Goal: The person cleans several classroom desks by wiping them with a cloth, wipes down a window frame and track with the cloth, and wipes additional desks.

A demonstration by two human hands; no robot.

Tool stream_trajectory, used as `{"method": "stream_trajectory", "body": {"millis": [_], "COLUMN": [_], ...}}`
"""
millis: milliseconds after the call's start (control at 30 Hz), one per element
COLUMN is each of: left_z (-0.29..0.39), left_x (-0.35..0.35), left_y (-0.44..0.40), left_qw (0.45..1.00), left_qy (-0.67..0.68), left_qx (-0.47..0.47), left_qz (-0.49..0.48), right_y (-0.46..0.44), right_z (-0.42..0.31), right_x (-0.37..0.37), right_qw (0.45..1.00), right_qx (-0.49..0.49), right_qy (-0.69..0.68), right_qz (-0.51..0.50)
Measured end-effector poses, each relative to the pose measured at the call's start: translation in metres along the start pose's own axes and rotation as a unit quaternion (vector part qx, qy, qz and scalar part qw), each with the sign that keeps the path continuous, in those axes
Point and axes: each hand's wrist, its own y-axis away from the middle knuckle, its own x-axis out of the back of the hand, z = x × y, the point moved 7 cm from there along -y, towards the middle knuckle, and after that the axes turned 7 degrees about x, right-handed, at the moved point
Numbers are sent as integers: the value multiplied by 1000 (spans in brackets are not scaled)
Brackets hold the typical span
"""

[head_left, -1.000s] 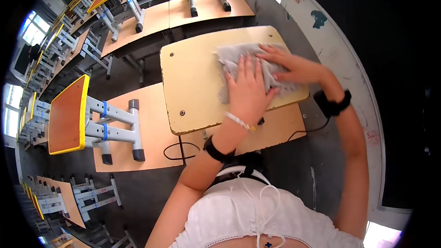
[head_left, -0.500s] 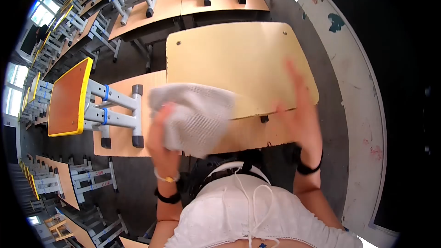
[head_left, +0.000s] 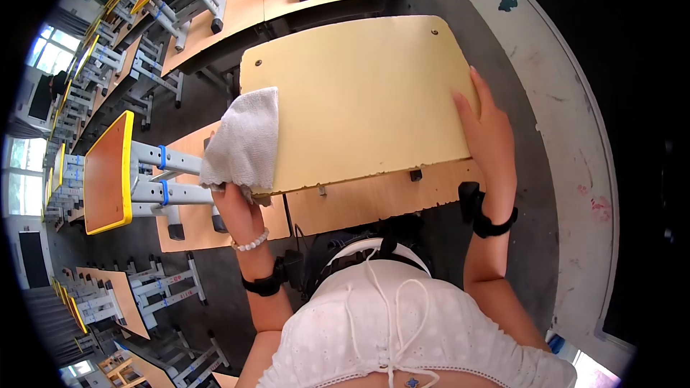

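Observation:
A pale yellow wooden stool seat [head_left: 359, 100] lies over a light wooden desk [head_left: 374, 201] in front of me. My left hand [head_left: 241, 212] is at the seat's lower left corner, closed on a grey cloth [head_left: 248, 136], its fingers mostly hidden beneath it. The cloth drapes over the left edge of the seat. At the right edge, my right hand [head_left: 489, 126] rests with its fingers apart, some on the top surface and some along the side; it holds no cloth.
An upturned stool with a yellow-edged seat [head_left: 108, 172] stands at the left, its grey legs on the desk. More desks [head_left: 223, 21] carry stools behind. A marked white wall panel [head_left: 532, 57] runs along the right.
Both hands were together on the cloth over the seat's right part, then parted. The left carried the cloth to the left corner; the right has come to the right edge.

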Motion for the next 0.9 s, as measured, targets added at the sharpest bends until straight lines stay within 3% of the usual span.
{"method": "stream_trajectory", "body": {"millis": [167,200,300,333,433,567,700,733,833,900], "left_z": [-9,-9,-19,-5,-9,-9,-4,3,21,33], "left_x": [-8,-16,-26,-46,-46,-48,-52,-53,-27,16], "left_y": [26,29,44,57,53,46,40,38,21,8], "left_qw": [998,997,994,996,992,986,974,983,971,982], "left_qy": [-45,-72,-75,-80,-116,-120,-157,-136,-183,-137], "left_qx": [21,-36,-74,-37,-42,-112,-151,-108,-144,-132], "left_qz": [42,14,13,-1,7,-24,-58,-65,-45,22], "right_y": [2,-2,-9,-10,-12,-8,-16,-18,-23,-30], "right_z": [22,27,36,38,41,40,52,54,59,50], "right_x": [13,16,25,26,28,29,27,27,27,18], "right_qw": [1000,1000,999,999,999,999,999,998,998,997], "right_qx": [-23,-20,-23,-23,-23,-26,27,42,50,55], "right_qy": [-6,-6,-17,-15,-8,4,-7,-15,-33,-46], "right_qz": [7,9,20,25,33,40,44,41,28,19]}}
